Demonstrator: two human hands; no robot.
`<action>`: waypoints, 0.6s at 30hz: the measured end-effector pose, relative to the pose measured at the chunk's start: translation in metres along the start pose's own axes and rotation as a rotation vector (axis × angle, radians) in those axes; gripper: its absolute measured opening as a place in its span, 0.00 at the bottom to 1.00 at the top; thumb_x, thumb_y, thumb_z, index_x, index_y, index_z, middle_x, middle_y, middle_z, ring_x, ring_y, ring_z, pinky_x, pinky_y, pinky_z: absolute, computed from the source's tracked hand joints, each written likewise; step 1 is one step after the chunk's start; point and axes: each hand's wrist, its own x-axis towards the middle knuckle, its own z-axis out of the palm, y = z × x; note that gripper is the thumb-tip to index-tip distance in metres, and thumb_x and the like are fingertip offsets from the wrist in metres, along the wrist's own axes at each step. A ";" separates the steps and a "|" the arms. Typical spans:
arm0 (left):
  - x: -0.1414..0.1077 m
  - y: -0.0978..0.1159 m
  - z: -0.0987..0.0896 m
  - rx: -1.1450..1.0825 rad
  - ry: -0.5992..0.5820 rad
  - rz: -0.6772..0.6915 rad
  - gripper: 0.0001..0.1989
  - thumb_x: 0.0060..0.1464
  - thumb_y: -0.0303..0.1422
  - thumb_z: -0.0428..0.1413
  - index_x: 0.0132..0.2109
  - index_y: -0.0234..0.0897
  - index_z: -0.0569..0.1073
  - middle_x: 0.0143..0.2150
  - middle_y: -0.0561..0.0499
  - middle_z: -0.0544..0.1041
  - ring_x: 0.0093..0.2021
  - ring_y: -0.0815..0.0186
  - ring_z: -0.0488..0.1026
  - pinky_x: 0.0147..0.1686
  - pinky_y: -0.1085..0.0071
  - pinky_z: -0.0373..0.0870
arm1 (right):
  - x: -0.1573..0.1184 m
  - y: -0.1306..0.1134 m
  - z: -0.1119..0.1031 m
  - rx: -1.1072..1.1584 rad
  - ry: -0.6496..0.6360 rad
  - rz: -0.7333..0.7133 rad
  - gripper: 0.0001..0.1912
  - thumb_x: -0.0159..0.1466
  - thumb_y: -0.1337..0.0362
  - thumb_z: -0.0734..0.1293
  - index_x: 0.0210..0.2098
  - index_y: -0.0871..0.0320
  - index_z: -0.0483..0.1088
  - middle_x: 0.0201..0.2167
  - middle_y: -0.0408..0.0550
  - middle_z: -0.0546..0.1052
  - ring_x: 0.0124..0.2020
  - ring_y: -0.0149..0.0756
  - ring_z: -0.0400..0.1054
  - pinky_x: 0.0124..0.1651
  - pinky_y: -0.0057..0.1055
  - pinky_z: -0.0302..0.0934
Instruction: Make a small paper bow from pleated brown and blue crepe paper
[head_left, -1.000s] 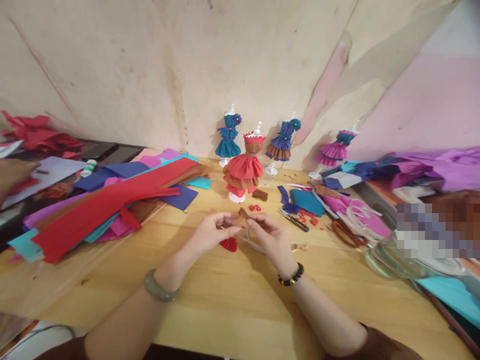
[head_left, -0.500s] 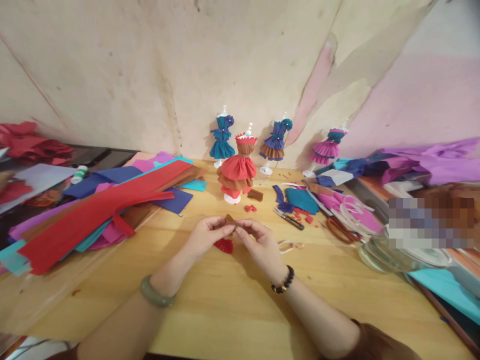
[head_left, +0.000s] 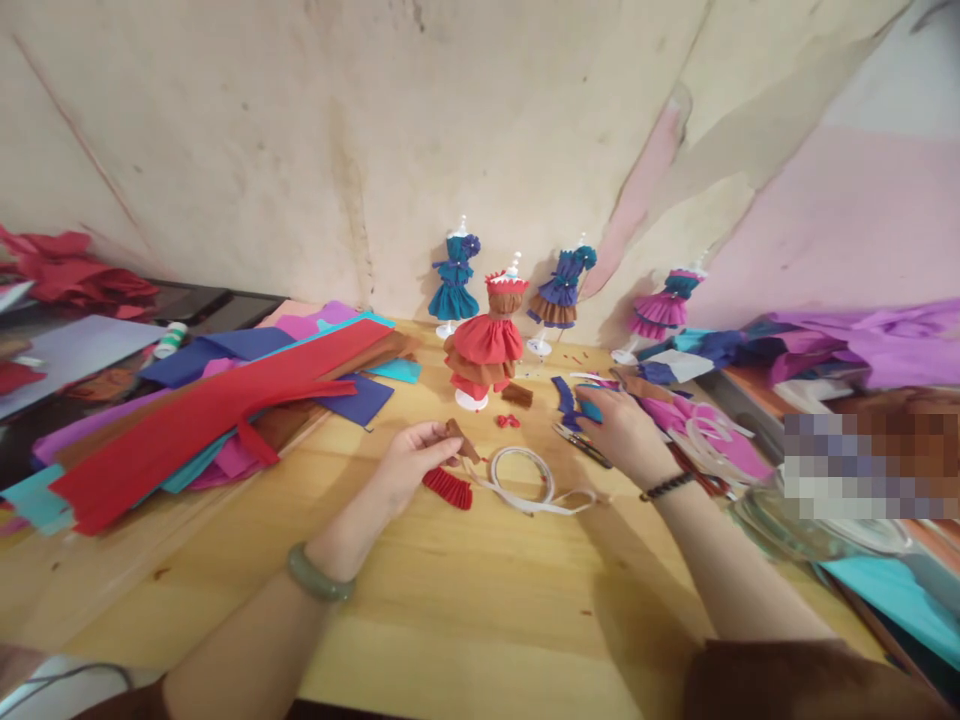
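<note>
My left hand [head_left: 415, 462] pinches a small strip of brown crepe paper [head_left: 461, 440] between thumb and fingers, above the table. Just below it lies a pleated red piece [head_left: 448, 488]. My right hand [head_left: 624, 428] is over the teal piece [head_left: 590, 403], fingers stretched out and partly hidden; a pair of thread snips [head_left: 583, 446] lies right beside it. A coil of white ribbon [head_left: 523, 502] sits between my hands. Behind them stands a small dress form in a red and brown ruffled dress [head_left: 484, 340], with a red bow [head_left: 508, 421] in front.
Three more dressed mini forms stand by the wall, in teal [head_left: 454, 295], blue and brown [head_left: 556, 305], and pink [head_left: 660, 315]. Coloured sheets [head_left: 210, 420] pile up on the left. A glass bowl [head_left: 787, 520], scissors and pink scraps [head_left: 720, 440] are on the right.
My right hand has let go of the brown strip and moved right, over the teal piece. The left hand keeps the strip. The white ribbon coil now shows between the hands.
</note>
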 end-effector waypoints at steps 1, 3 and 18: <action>0.000 0.000 0.000 -0.026 -0.012 -0.004 0.14 0.42 0.38 0.66 0.32 0.32 0.75 0.33 0.47 0.80 0.30 0.68 0.73 0.36 0.69 0.69 | 0.001 0.017 -0.001 -0.036 -0.021 -0.005 0.21 0.55 0.72 0.65 0.48 0.60 0.74 0.45 0.59 0.78 0.49 0.54 0.70 0.54 0.50 0.61; -0.001 0.000 0.001 -0.067 -0.047 -0.005 0.13 0.43 0.37 0.65 0.32 0.32 0.73 0.32 0.47 0.80 0.30 0.68 0.73 0.37 0.69 0.69 | 0.000 0.039 0.001 -0.096 -0.077 -0.025 0.22 0.53 0.73 0.65 0.47 0.61 0.74 0.43 0.60 0.79 0.47 0.54 0.70 0.52 0.48 0.62; 0.001 -0.009 -0.002 -0.053 -0.109 0.015 0.08 0.49 0.34 0.61 0.33 0.34 0.71 0.30 0.51 0.78 0.31 0.69 0.73 0.37 0.71 0.67 | -0.006 0.039 0.013 -0.302 -0.058 0.056 0.19 0.59 0.70 0.61 0.49 0.63 0.72 0.36 0.61 0.80 0.40 0.51 0.73 0.41 0.43 0.64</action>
